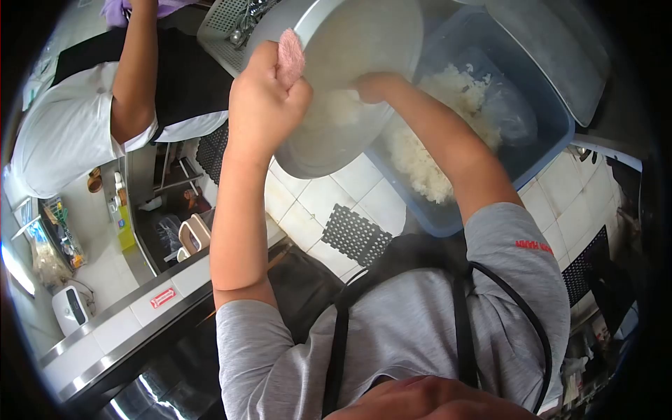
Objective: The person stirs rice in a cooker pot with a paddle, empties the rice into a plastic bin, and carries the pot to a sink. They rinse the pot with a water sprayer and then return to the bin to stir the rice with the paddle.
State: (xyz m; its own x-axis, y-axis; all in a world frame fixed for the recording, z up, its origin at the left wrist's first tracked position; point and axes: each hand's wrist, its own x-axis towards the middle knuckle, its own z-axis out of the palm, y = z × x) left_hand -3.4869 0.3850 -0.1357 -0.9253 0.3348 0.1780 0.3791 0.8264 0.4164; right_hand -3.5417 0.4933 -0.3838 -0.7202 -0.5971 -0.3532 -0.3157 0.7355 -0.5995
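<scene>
My left hand (269, 105) is closed around a folded pink cloth (290, 59) at the rim of a large metal pot (329, 150). The pot is tilted, its mouth facing me, with a whitish film inside. My right hand (378, 87) reaches into the pot's mouth with its fingers curled; what it holds is too unclear to name. Below my right forearm, white cooked rice (427, 164) lies heaped in a blue-grey plastic tub (441, 224), beside a clear plastic bag (507, 112).
Another person (63, 133) in a white shirt and dark apron stands at the upper left. A metal-edged counter (133, 315) runs along the lower left. Black perforated mats (355, 234) lie on white floor tiles. A grey metal sheet (553, 49) adjoins the tub.
</scene>
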